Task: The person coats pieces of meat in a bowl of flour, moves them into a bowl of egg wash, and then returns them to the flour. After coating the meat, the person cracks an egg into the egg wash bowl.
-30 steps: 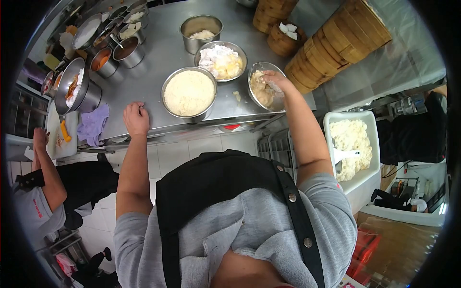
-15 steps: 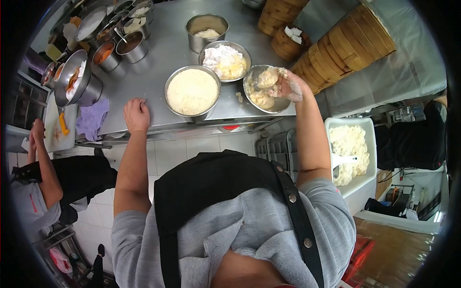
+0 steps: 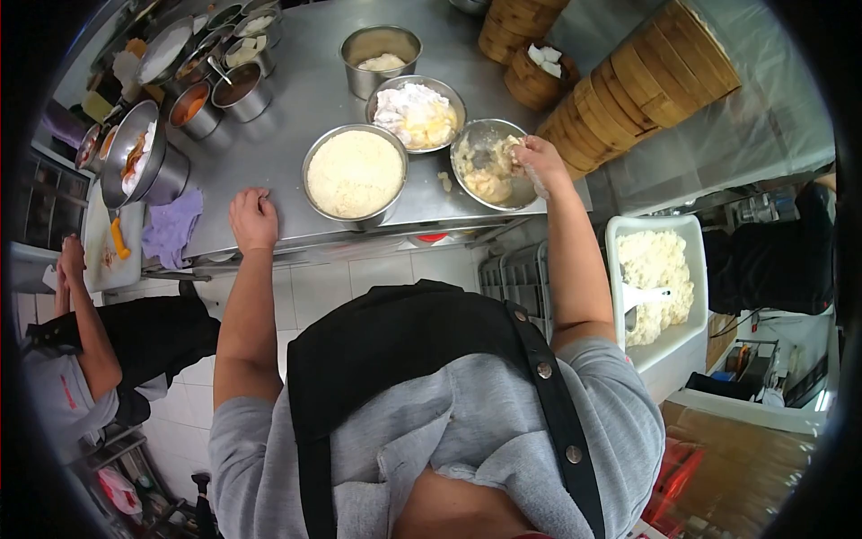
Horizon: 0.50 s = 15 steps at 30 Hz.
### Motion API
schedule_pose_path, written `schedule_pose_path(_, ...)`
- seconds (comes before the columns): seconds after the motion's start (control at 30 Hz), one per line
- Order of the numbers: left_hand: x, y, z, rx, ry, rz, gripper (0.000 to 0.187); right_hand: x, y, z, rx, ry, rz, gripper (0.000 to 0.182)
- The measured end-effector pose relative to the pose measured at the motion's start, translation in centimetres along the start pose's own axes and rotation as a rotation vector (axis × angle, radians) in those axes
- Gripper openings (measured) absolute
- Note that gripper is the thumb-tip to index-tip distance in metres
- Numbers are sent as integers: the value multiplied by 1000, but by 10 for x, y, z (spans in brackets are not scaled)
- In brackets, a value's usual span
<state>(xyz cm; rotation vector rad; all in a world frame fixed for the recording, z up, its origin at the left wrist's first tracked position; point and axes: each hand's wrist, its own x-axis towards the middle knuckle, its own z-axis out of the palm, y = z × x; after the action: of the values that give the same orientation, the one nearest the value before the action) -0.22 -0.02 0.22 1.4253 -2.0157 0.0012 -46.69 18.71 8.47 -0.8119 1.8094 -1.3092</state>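
My right hand (image 3: pixel 542 163) reaches into a steel mixing bowl (image 3: pixel 460 184) at the table's front right. Its fingers are curled together around some of the pale, lumpy paste (image 3: pixel 489 182), and smears of it coat the skin. The bowl's inner wall is streaked with the same paste. On the table's front edge, at the left, rests my left hand (image 3: pixel 253 220), fingers curled in and nothing visible in them. Between the hands stands a steel bowl full of pale yellow crumbs (image 3: pixel 355 172). Behind it, another bowl holds white powder with a yellow mass (image 3: pixel 415 115).
Bamboo steamers (image 3: pixel 642 85) are stacked at the right. A deep steel pot (image 3: pixel 381 76) stands behind the bowls. Several ingredient pots and a purple cloth (image 3: pixel 172 225) are at the left. A white tub (image 3: pixel 700 296) of pale mash stands beside my right arm. A co-worker (image 3: pixel 85 341) is at the left.
My right hand has lowered and turned inward over the bowl. The lump of paste that sat raised at its fingers is now down in the bowl. My left hand stays put.
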Motion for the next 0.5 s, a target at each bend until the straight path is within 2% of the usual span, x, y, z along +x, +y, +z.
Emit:
schedule_pose_path(0.07,0,-1,1,-1,-7,0,12,10,9,-8,-170,-21,2,17)
schedule_pose_path(0.17,0,-3,2,5,3,5,12,5,6,-6,-110,5,-124,16)
schedule_pose_path(0.27,0,-4,3,5,2,7,12,0,-7,-4,119,8,84,14)
schedule_pose_path(0.37,0,-3,2,6,-3,0,12,-4,-13,-1,312,14,164,11)
schedule_pose_path(0.5,0,-3,2,0,-9,-5,12,-10,-20,1,261,26,177,8)
